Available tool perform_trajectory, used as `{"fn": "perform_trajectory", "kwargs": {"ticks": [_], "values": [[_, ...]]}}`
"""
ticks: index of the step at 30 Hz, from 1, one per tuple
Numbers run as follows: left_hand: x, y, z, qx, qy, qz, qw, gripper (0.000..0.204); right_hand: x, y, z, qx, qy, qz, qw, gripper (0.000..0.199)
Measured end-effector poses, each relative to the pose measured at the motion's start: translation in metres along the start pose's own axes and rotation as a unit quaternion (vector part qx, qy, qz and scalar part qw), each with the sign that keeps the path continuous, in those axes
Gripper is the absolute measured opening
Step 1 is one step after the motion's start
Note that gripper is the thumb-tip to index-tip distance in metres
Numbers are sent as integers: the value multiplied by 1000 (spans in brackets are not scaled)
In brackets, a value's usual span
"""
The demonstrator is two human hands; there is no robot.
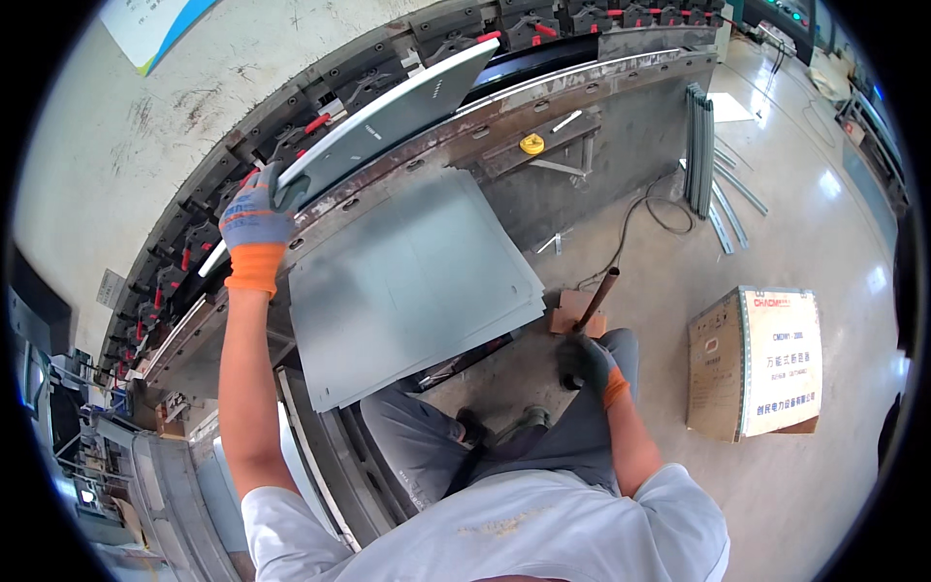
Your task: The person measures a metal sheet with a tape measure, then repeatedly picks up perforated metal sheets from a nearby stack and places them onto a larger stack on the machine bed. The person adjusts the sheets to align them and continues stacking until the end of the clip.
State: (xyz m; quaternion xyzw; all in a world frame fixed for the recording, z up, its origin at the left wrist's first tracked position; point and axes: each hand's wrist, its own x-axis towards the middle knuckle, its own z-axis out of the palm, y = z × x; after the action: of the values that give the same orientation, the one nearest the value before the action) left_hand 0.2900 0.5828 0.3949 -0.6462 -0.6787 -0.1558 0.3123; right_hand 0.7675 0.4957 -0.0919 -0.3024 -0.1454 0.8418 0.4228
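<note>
My left hand (260, 215), in a grey glove with an orange cuff, is closed on the near-left end of a bent grey sheet-metal panel (388, 121). The panel stands tilted on edge along the bed of a bending press, its far end reaching up to the right. Beside my right knee, my right hand (587, 364), in a dark glove with an orange cuff, is closed around the lower part of a brown metal pipe (598, 296). Its fingers are partly hidden. The pipe slants upward over a reddish-brown block (572, 315).
Flat grey sheets (417, 281) lie stacked before my knees. Red-handled clamps (318, 123) line the press. A yellow tape measure (531, 145) rests on a bracket shelf. A cardboard box (752, 364) stands at right, with upright grey panels (698, 150) and metal strips (727, 218) beyond. A cable (626, 233) crosses the floor.
</note>
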Motion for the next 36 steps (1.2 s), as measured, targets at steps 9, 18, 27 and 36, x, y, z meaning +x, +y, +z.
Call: {"fn": "perform_trajectory", "kwargs": {"ticks": [9,18,27,36], "values": [[-2,3,2,-7,6,-6,1000,50,-5,-5,9,-37,20,-9,999,54],[0,-4,1,20,16,24,999,58,-19,-6,16,-29,41,-30,998,43],[-146,27,12,43,-79,172,981,41,-28,0,17,-3,7,-50,999,38],[-296,50,82,17,-275,124,953,64,-20,9,7,-115,-17,-113,987,43]]}}
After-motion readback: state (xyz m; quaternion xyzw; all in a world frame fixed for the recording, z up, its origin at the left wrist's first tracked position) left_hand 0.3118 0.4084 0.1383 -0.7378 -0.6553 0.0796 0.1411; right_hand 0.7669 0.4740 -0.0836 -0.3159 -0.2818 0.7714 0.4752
